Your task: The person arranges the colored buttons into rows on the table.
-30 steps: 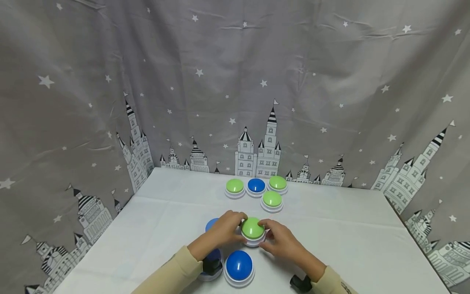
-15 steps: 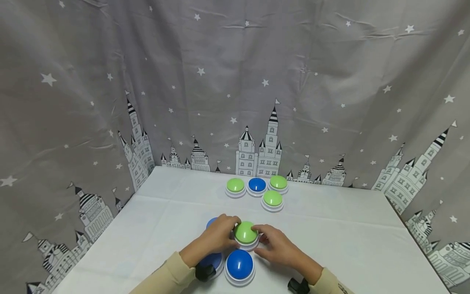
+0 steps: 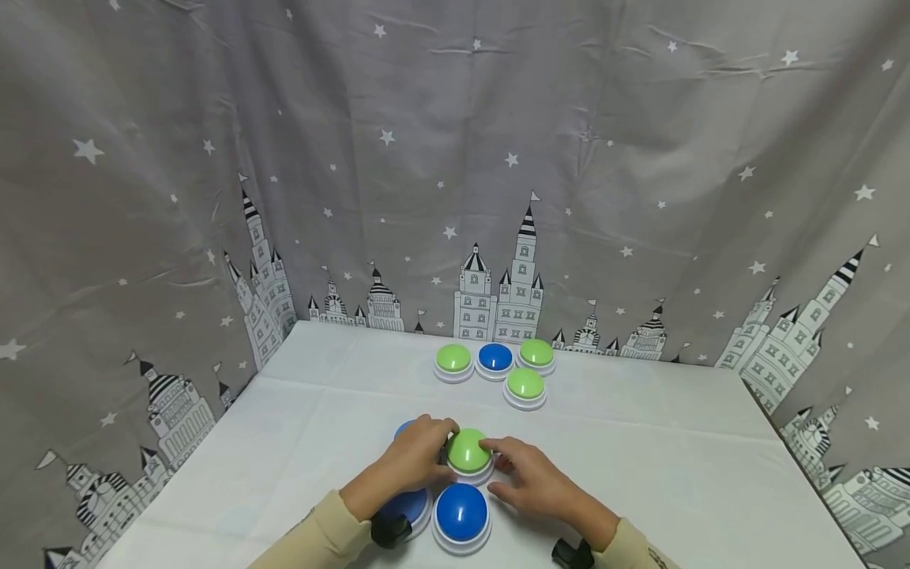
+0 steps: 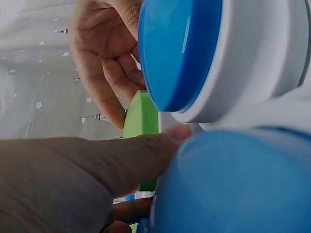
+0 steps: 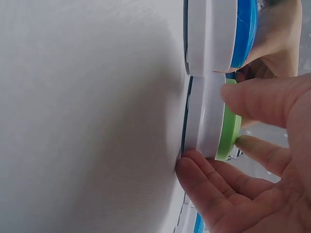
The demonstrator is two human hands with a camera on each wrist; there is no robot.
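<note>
A green dome push button (image 3: 468,451) on a round white base sits on the white table between both hands. My left hand (image 3: 412,457) grips its left side, thumb in front and fingers behind. From the right, my right hand (image 3: 535,480) has its thumb and fingers around the same button; in the right wrist view its fingertips (image 5: 189,174) touch the white base. A blue push button (image 3: 461,512) stands right in front of the green one. Another blue button (image 3: 407,506) lies partly under my left wrist, and a third blue button (image 3: 402,427) is mostly hidden behind my left hand.
At the back of the table (image 3: 640,442) stand a blue button (image 3: 495,356) and several green buttons (image 3: 453,359), one of them nearer to me. A grey curtain (image 3: 341,158) printed with stars and castles hangs around the back and sides.
Both hands have slid the green button left and slightly toward me, so it now sits close behind the front blue button. The other buttons stay in place.
</note>
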